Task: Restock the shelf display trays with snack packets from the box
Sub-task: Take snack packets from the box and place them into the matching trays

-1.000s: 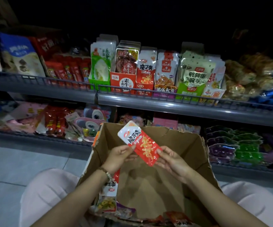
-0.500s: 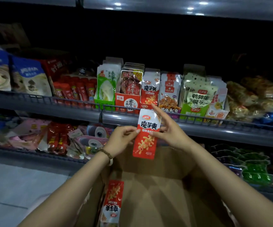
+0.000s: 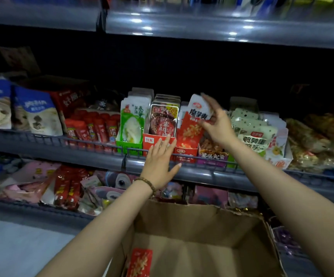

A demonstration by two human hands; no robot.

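1. Head view, writing: the packet (image 3: 192,126) is red below and white on top, printed 魔芋爽. The brown packs (image 3: 163,120) just left of it begin 素牛 and stand in a red carton (image 3: 152,141) marked 红派. To the right, the green packs (image 3: 255,136) read 鹌鹑蛋魔芋.
2. Hands: the right hand (image 3: 217,124) pinches the packet's white top, fingers curled over its edge. The packet's lower end sits in the red tray (image 3: 186,154) on the shelf (image 3: 242,176), top leaning right. The left hand (image 3: 160,158) holds nothing, fingers straight and spread in front of the carton; contact is unclear.
3. Edges and room: a wire rail (image 3: 62,139) runs along the shelf front, before the trays. Above the packs is a dark gap up to the next shelf. The box (image 3: 202,222) lies open under the forearms, with a second packet (image 3: 140,262) against its left wall.
4. Change: half a second ago both hands held the packet below the rail. Now the left has let go and the right has lifted it into the tray.
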